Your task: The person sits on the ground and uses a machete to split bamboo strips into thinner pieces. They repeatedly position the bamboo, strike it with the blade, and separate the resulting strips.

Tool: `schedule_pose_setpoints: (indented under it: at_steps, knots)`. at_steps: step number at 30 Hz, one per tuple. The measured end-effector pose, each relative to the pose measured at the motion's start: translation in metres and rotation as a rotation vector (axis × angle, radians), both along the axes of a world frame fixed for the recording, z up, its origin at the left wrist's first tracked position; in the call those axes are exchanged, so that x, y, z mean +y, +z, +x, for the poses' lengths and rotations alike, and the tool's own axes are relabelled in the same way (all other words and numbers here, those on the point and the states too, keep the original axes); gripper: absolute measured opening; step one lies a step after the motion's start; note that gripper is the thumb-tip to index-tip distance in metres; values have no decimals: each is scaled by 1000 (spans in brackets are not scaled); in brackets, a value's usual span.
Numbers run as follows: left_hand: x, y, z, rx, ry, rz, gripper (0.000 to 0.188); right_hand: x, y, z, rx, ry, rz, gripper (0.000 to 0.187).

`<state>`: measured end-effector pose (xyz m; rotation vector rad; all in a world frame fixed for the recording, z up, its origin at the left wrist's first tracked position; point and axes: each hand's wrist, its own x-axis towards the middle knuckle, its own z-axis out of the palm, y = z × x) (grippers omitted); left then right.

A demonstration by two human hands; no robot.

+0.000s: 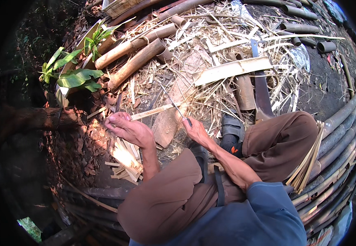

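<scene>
A narrow pale bamboo strip (153,111) reaches out from my left hand (129,130), whose fingers are curled about its near end. My right hand (197,132) is closed round the dark handle of a knife (170,98). Its thin blade points away and to the left, crossing the strip close to the strip's far end; whether the edge has bitten into it I cannot tell. Beneath both lies a worn wooden plank (167,123). Beside my left wrist sits a heap of cut bamboo strips (127,162) on the ground.
Past the plank, a split bamboo piece (233,70) rests over shavings and a bamboo tube (244,92). A broad dark blade (261,92) lies beside it. Bamboo lengths (137,61) are at the far left. Poles (337,123) and a bundle of thin strips (307,166) flank my right knee.
</scene>
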<state>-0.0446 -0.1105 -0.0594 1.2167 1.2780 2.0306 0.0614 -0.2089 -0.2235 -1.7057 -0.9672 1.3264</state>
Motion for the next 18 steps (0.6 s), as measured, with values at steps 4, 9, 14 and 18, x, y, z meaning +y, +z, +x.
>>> schedule_pose_setpoints:
  at_steps: [4,9,14,18]
  knots:
    - [4,3,1,4,62,-15,28,-8,32,-8,-83,115,154,35]
    - [10,-2,-13,-36,-25,9,28,-13,-52,-2,-128,-2,12,33]
    - [18,-1,-19,13,60,-10,30,-23,-43,-5,-155,56,45,40]
    - [18,2,-18,-55,-18,-7,36,-32,-52,7,-203,-1,-3,40]
